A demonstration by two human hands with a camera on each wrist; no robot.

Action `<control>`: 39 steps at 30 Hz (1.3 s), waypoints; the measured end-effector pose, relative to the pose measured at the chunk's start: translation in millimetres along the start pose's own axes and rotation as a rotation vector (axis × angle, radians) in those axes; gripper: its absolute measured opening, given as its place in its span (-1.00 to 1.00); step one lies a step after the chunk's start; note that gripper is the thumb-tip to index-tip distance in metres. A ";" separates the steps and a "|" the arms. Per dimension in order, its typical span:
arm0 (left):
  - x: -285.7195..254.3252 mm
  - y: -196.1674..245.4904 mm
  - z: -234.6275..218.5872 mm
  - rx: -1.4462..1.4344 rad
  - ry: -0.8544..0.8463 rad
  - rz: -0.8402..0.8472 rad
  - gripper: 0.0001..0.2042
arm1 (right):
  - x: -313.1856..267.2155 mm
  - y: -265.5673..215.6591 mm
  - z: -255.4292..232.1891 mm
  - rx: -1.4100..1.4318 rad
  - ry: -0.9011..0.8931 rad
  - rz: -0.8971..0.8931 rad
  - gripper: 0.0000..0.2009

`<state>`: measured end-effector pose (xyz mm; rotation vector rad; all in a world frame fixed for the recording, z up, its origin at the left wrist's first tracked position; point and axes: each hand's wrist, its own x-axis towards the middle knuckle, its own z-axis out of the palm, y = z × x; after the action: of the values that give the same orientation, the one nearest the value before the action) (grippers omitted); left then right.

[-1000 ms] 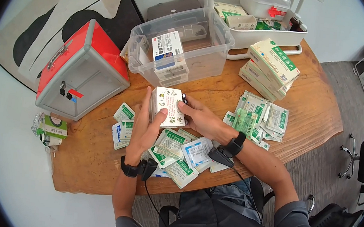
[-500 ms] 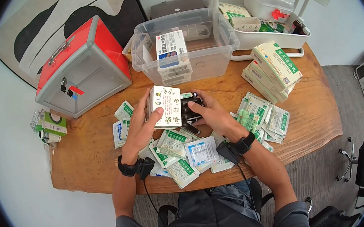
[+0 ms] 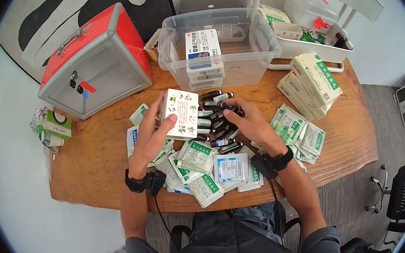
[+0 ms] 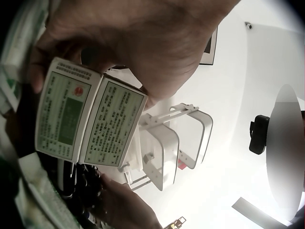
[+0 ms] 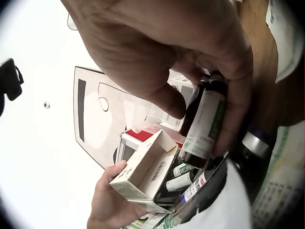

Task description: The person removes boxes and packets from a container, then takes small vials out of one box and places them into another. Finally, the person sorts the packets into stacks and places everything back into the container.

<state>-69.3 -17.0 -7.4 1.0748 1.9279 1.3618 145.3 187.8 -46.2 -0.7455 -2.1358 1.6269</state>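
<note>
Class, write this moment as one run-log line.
left hand: grips white carton; right hand: holds dark bottle; other bottles: between hands; sachets: on table

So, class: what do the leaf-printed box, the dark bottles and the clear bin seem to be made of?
Box: probably smooth printed cardboard; its open side shows thin, flat walls.
Bottles: perhaps glossy glass by their highlights, though dark plastic is possible.
Bin: smooth plastic, most likely, judging by its see-through walls and rounded corners.
</note>
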 end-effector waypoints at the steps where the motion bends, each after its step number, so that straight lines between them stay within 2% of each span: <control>1: 0.3 -0.1 -2.5 0.001 -0.001 0.000 -0.25 | -1.2 -4.8 -2.0 -0.002 -0.010 0.018 -0.62; 3: 0.5 -0.8 -8.8 0.058 0.014 0.021 -0.25 | -2.4 -6.4 -3.3 -0.001 -0.017 0.037 -0.65; 6: -0.9 6.3 -12.3 0.037 0.017 -0.001 -0.26 | -4.1 -6.7 -4.0 0.001 0.009 -0.039 -0.65; 13: -0.7 10.4 -17.8 0.034 0.055 0.057 -0.28 | -11.8 -22.9 -1.9 -0.132 0.066 -0.066 -0.68; 16: -0.5 14.5 -17.0 -0.041 0.081 0.083 -0.29 | -12.8 -25.9 -3.7 -0.174 0.093 -0.125 -0.69; 20: -1.0 18.3 -15.6 -0.227 0.081 0.032 -0.33 | -13.8 -29.9 -5.4 -0.204 0.115 -0.183 -0.69; 23: -1.8 23.9 -14.0 -0.374 0.085 -0.007 -0.38 | -15.7 -39.0 -7.1 -0.176 0.095 -0.123 -0.70; 24: -2.4 26.1 -13.5 -0.472 0.081 -0.036 -0.41 | -15.6 -38.9 -6.8 -0.176 0.095 -0.123 -0.70; 28: -4.1 19.7 -14.0 -0.555 0.081 -0.060 -0.43 | -14.6 -32.3 -4.4 -0.165 0.128 -0.172 -0.71; 33: -1.9 8.5 -4.5 -0.862 -0.047 -0.202 -0.41 | -14.1 -33.9 -4.9 -0.169 0.138 -0.203 -0.71; 36: -0.9 5.4 2.0 -0.915 -0.136 -0.233 -0.42 | -15.4 -40.1 -4.8 -0.130 0.121 -0.141 -0.72; 37: -0.6 4.0 3.8 -0.916 -0.133 -0.230 -0.42 | -14.1 -36.1 -3.4 -0.115 0.127 -0.196 -0.71; 39: -0.2 0.4 6.8 -1.043 -0.233 -0.251 -0.44 | -14.3 -34.6 -1.5 -0.102 0.131 -0.253 -0.70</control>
<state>-63.7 -13.6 -9.4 0.4156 0.8872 1.6660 150.9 173.4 -12.1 -0.5666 -2.1326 1.3129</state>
